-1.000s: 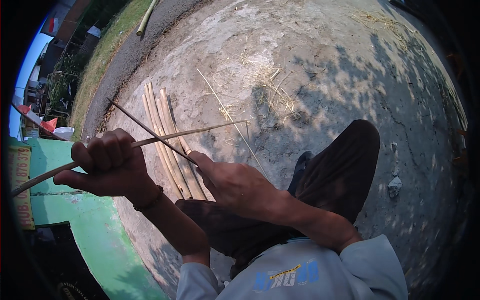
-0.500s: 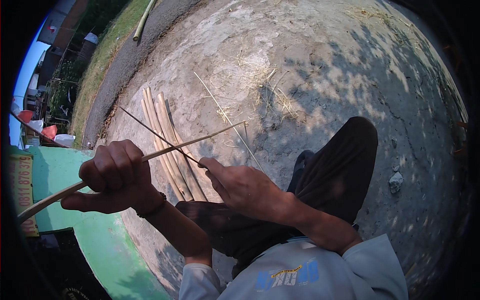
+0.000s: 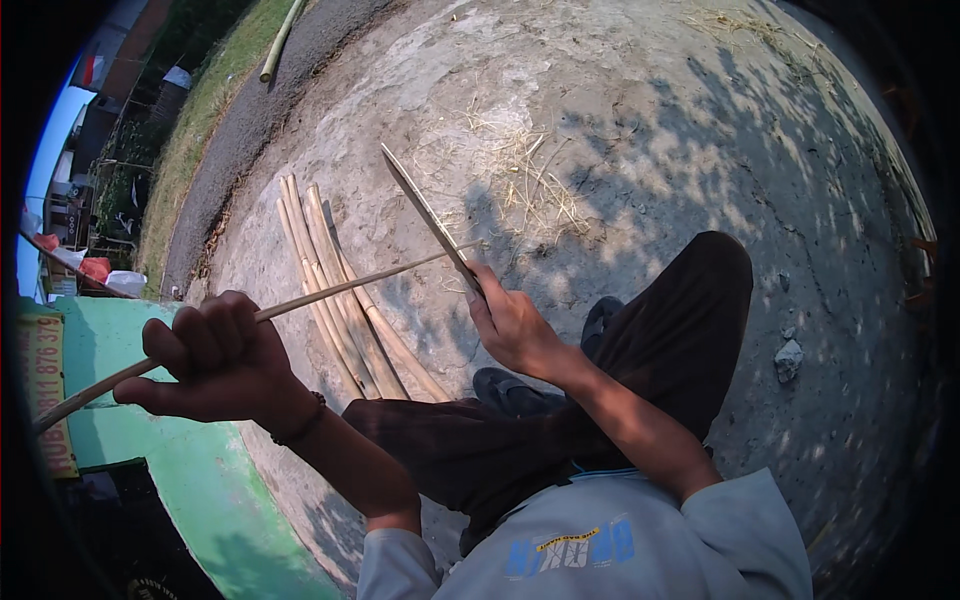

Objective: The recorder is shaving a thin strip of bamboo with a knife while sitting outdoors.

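Note:
My left hand [image 3: 212, 362] is closed around a long thin bamboo strip [image 3: 360, 284] that runs from the lower left up toward the middle. My right hand [image 3: 512, 325] grips the handle of a long knife [image 3: 428, 216]; its blade points up and to the left, and it crosses the far end of the strip. A bracelet sits on my left wrist. I sit with my legs in dark trousers [image 3: 660, 360] drawn up beneath my arms.
A bundle of bamboo poles [image 3: 335, 300] lies on the concrete ground just beyond my hands. Dry shavings [image 3: 525, 165] are scattered farther out. A green low wall [image 3: 190, 480] runs at the left. A small stone [image 3: 788, 358] lies at the right.
My right hand has moved right and up along the strip, and the knife blade now stands raised, pointing up-left. My left hand holds the strip in about the same place.

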